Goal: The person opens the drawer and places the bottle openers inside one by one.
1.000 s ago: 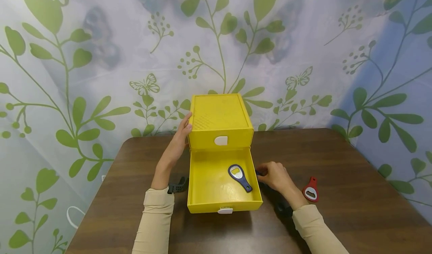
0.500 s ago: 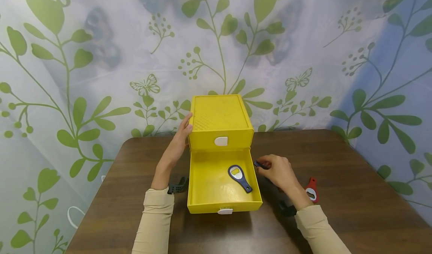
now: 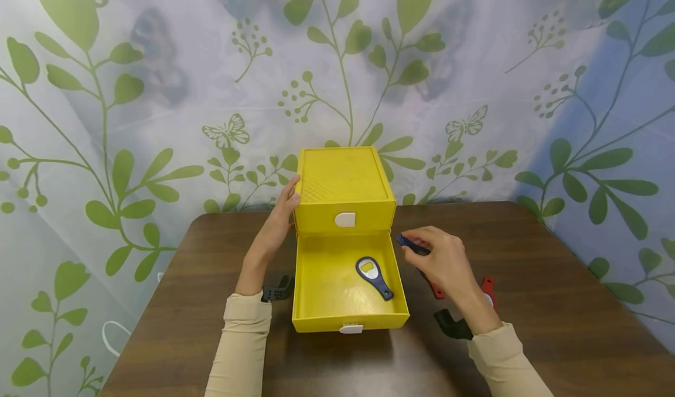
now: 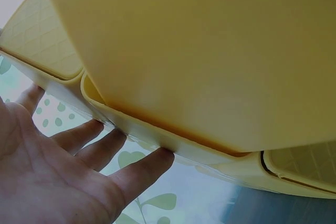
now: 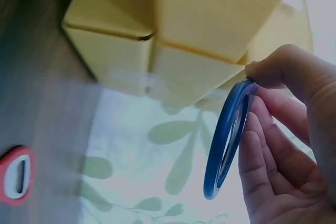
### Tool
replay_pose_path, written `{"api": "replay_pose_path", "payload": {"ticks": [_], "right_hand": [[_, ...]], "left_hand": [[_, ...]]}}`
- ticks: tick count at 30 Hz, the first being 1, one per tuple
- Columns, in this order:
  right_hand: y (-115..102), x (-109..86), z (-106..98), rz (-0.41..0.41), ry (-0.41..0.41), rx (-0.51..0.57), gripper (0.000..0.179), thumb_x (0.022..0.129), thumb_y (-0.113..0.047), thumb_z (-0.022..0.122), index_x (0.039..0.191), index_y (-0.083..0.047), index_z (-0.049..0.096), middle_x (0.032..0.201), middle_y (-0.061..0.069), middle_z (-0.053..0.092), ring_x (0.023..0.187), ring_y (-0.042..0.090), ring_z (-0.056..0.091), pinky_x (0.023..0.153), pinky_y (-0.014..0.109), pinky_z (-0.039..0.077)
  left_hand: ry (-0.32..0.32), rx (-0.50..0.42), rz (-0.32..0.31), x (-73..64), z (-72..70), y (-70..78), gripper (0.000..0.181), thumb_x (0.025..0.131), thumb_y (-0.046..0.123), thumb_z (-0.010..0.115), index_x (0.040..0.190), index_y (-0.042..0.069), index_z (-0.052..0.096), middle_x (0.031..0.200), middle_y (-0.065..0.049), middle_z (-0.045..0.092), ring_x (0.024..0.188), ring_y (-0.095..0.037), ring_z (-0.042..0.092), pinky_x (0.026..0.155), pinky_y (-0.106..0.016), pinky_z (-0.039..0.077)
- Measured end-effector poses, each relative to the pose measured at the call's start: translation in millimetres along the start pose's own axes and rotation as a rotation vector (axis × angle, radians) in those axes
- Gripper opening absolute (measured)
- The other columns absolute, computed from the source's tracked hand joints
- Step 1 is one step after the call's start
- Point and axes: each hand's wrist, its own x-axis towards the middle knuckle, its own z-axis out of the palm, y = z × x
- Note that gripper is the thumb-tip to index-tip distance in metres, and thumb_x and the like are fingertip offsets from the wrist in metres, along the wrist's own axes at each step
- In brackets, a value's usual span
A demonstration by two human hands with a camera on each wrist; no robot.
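My right hand (image 3: 443,262) pinches a blue bottle opener (image 5: 228,135) by one end between thumb and fingers. It is raised just right of the pulled-out lower drawer (image 3: 327,286). In that yellow drawer lies another blue bottle opener (image 3: 373,276) with a pale centre. The fingertips of my left hand (image 3: 274,221) press against the left side of the yellow two-drawer box (image 3: 343,177); its fingers are spread and fairly straight in the left wrist view (image 4: 100,161). A red bottle opener (image 3: 487,286) lies on the table, partly behind my right wrist.
A red end of another item (image 3: 437,291) shows on the table below my right hand. The upper drawer (image 3: 316,218) is closed. Brown table (image 3: 211,327) surrounds the box, with a leaf-patterned curtain (image 3: 211,92) behind. A white cable (image 3: 108,338) hangs at the left.
My right hand has lifted the blue bottle opener from beside the drawer, moving up and slightly right. The red end beneath it has come into view. My left hand and the box stay put.
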Motion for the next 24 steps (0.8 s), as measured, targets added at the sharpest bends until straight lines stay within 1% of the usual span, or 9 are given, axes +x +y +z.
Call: {"api": "replay_pose_path", "payload": {"ticks": [4,10,19,24], "right_hand": [[-12,-0.8,-5,-0.034,0.019,0.004,0.023,0.086,-0.011,0.083,0.109,-0.011,0.081,0.106,0.004,0.075,0.089,0.019,0.071,0.077,0.042,0.062],[-29,-2.9,-9,-0.098,0.028,0.03,0.024,0.085,-0.01,0.085,0.109,-0.012,0.081,0.107,0.001,0.075,0.089,0.015,0.07,0.075,0.035,0.062],[-50,-5.3,1,-0.195,0.018,0.103,0.026,0.082,-0.006,0.086,0.108,-0.01,0.081,0.106,0.001,0.075,0.091,0.017,0.073,0.072,0.031,0.062],[-58,-4.4,7,-0.201,0.0,0.13,0.026,0.082,-0.009,0.086,0.108,-0.012,0.082,0.105,-0.001,0.074,0.089,0.014,0.072,0.071,0.029,0.061]], "left_hand": [[-0.002,-0.007,-0.002,0.4,0.3,-0.1,0.058,0.11,0.051,0.033,0.164,0.043,0.013,0.173,0.009,-0.001,0.159,-0.023,0.01,0.118,-0.072,0.019],[0.002,-0.004,-0.009,1.3,0.3,0.0,0.059,0.11,0.052,0.033,0.164,0.043,0.012,0.173,0.009,-0.001,0.159,-0.023,0.009,0.118,-0.072,0.019],[0.001,-0.006,-0.01,1.5,0.0,1.6,0.059,0.11,0.052,0.033,0.164,0.042,0.012,0.173,0.009,-0.001,0.159,-0.023,0.008,0.119,-0.072,0.019],[-0.001,-0.006,-0.003,1.7,0.4,1.1,0.059,0.11,0.051,0.032,0.165,0.04,0.012,0.173,0.008,-0.001,0.159,-0.024,0.008,0.119,-0.072,0.018]]}}
